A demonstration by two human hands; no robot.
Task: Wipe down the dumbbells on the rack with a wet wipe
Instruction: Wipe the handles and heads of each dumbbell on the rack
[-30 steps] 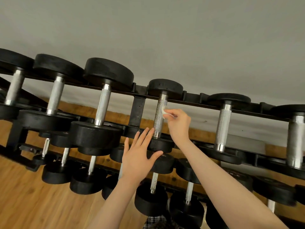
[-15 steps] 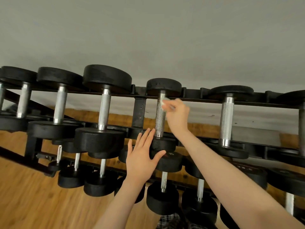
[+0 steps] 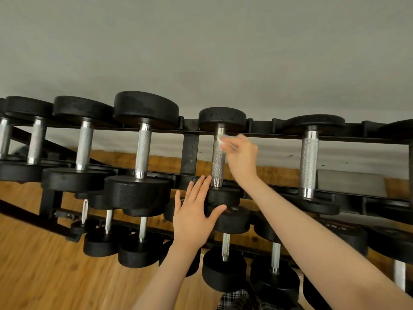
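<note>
A black metal rack (image 3: 190, 153) with tiered rails stands on a wooden floor (image 3: 44, 276) against a grey wall. Black-headed dumbbells (image 3: 143, 148) with silver knurled handles lie side by side across its top rails, and smaller dumbbells (image 3: 225, 260) rest on the tiers beneath.

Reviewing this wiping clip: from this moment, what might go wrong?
1. The right hand pinches only a small wet wipe against the knurled handle; it may slip out or snag.
2. The left hand presses flat on the near head of that dumbbell; if it rolls, fingers might get pinched against the rack rail.
</note>
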